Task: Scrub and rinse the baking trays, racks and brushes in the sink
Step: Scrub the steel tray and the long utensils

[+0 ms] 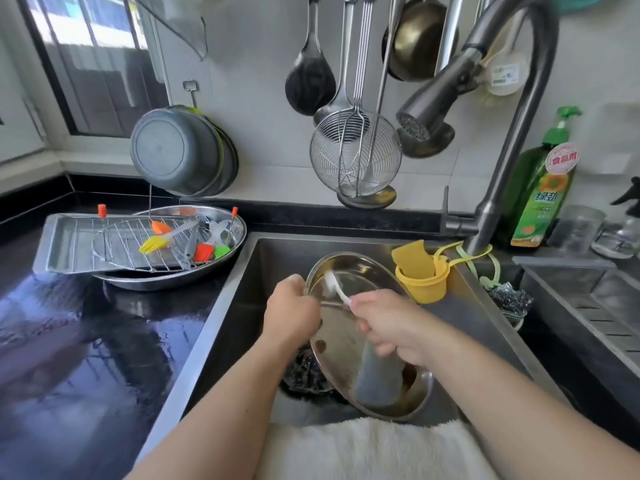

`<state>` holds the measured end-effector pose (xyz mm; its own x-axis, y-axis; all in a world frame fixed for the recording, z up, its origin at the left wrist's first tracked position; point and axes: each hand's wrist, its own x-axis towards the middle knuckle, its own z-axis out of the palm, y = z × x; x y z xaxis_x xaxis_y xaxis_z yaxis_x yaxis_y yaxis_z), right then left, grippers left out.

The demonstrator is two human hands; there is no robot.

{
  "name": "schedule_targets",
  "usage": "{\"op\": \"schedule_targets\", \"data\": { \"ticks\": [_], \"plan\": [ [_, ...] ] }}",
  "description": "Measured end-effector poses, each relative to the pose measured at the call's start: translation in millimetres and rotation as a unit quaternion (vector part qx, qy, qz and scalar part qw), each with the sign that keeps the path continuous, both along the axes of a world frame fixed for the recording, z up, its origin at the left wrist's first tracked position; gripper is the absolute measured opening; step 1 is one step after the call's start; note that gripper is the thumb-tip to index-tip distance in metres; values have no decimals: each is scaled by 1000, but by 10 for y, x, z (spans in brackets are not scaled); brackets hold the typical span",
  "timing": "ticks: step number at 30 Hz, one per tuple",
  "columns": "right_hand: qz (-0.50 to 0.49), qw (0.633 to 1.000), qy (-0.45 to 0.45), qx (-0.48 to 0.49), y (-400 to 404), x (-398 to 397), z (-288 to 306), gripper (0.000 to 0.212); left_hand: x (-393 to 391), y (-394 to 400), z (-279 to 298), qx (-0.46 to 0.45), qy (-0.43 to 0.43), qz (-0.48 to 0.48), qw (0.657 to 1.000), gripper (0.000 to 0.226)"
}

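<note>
Left grip (292, 308) clamps the oval steel tray (363, 344) rim at nine o'clock; right grip (388, 323) clenches the white scrubbing brush (337, 285). A wet, tilted tray may slip into the steel sink (242, 306).

Shiny steel oval tray (349, 271), matt steel sink (277, 258), glossy black counter (69, 323).

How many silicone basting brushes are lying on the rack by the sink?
4, all on the rack left of the sink: orange at the back, yellow in front, red and green to the right. Others may be hidden.
</note>
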<state>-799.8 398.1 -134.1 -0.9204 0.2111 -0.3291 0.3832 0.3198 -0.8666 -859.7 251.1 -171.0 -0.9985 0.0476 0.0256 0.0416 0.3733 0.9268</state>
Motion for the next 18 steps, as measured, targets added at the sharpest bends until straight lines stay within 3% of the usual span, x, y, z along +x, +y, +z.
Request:
{"op": "schedule_targets", "data": {
  "ticks": [2, 6, 8, 12, 16, 18],
  "plan": [
    [-20, 999, -38, -5, -30, -120, 232, 27, 34, 9, 17, -33, 22, -17, 999, 13],
    [92, 988, -103, 76, 73, -305, 762, 23, 40, -28, 47, -64, 49, -25, 996, 15],
    [59, 989, -95, 93, 120, -432, 894, 21, 26, -24, 30, -67, 57, -30, 996, 17],
    [137, 969, -156, 133, 46, -571, 1021, 24, -15, -22, 0, -48, 48, -43, 997, 24],
    [61, 974, -124, 182, 34, -672, 964, 20, 2, -20, 28, -31, 46, -53, 997, 24],
    [125, 969, -143, 161, -12, -617, 914, 26, 1, -15, 15, -35, 44, -60, 997, 25]
  ]
}}
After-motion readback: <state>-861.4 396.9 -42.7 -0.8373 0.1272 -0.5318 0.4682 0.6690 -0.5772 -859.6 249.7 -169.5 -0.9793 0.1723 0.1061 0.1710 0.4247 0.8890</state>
